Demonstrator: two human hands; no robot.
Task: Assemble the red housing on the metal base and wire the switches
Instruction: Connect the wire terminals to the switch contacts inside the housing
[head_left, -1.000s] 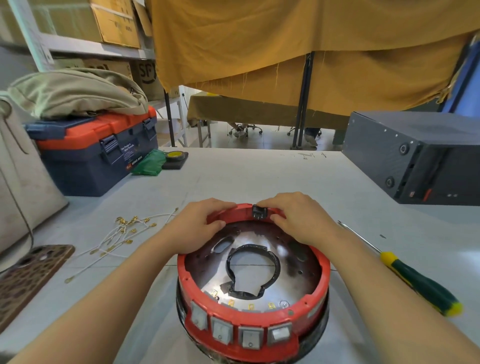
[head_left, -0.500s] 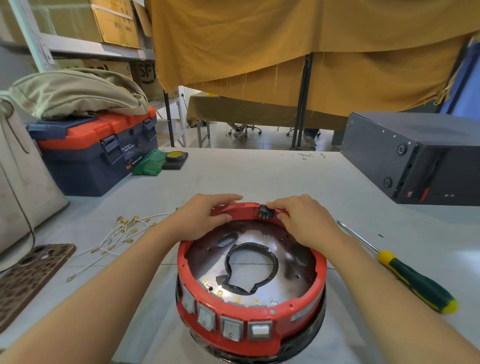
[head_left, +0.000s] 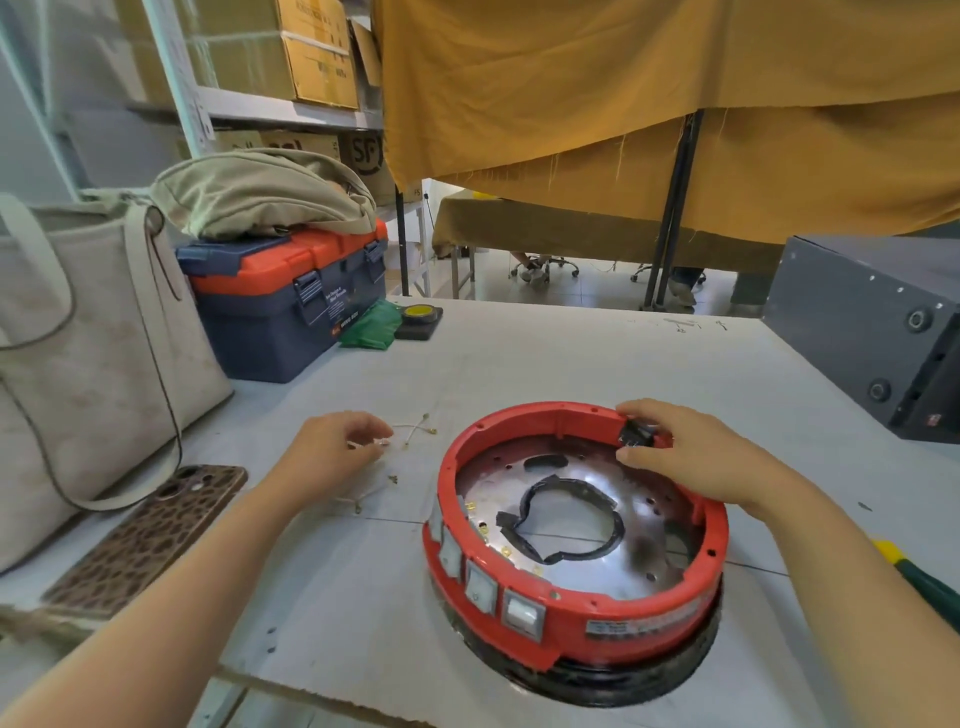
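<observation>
A: What lies nearest on the pale grey worktop (head_left: 519, 364)?

B: The round red plastic housing (head_left: 613, 621). It sits on the shiny round metal base (head_left: 597, 566), right of the middle, near the front edge. Four white square rocker switches (head_left: 480, 582) stand in a row in its near-left wall. The base has a large opening edged with black tape.

A: And the hands?

B: The right hand (head_left: 691, 452) rests on the far rim and pinches a small black switch (head_left: 635, 434) between thumb and fingers. The left hand (head_left: 332, 447) is left of the housing, its fingers curled around the thin white wires with brass terminals (head_left: 410, 434).

A: What else is there?

B: A phone in a brown spotted case (head_left: 150, 530) at the left, a beige cloth bag (head_left: 88, 364) behind it. A screwdriver with a green and yellow handle (head_left: 919, 582) is at the right edge. Farther away stand a blue and orange toolbox (head_left: 291, 296) and a dark grey metal box (head_left: 867, 332). Behind hangs a mustard yellow cloth (head_left: 649, 88), with cardboard boxes (head_left: 311, 57) on a shelf.
</observation>
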